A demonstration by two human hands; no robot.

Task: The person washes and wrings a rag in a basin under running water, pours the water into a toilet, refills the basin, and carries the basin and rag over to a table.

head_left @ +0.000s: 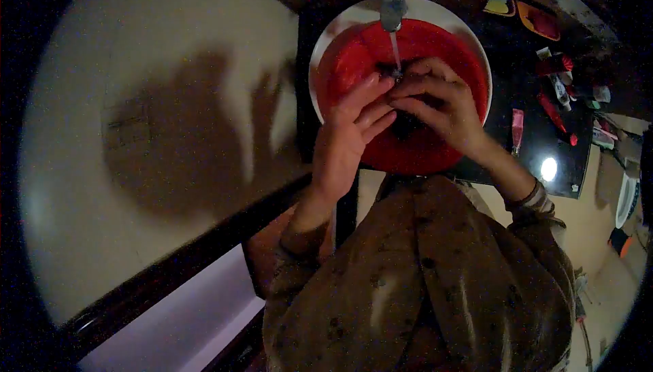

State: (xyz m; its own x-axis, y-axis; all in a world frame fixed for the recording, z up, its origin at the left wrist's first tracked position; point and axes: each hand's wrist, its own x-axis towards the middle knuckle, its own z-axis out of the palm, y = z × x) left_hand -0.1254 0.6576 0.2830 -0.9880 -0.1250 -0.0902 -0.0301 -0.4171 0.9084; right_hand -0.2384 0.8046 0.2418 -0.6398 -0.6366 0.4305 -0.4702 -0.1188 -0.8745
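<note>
My left hand (343, 137) reaches over a red basin (415, 161), its fingertips drawn toward my right hand (445, 103). Right-hand fingers are curled in a pinch, meeting the left fingertips just under the tap (392, 8). A thin stream of water (395, 51) falls onto that spot. Something small and dark (389, 70) shows between the fingertips, too dim and covered to name. The basin sits in a round white sink (320, 66), and a dark patch shows inside it below my hands.
A black counter (500, 161) to the right carries a pink tube (517, 127), a red toothbrush-like item (552, 112), several tubes and an orange dish (539, 20). A pale wall (75, 134) with my shadow stands left. A dark ledge (183, 260) runs along its foot.
</note>
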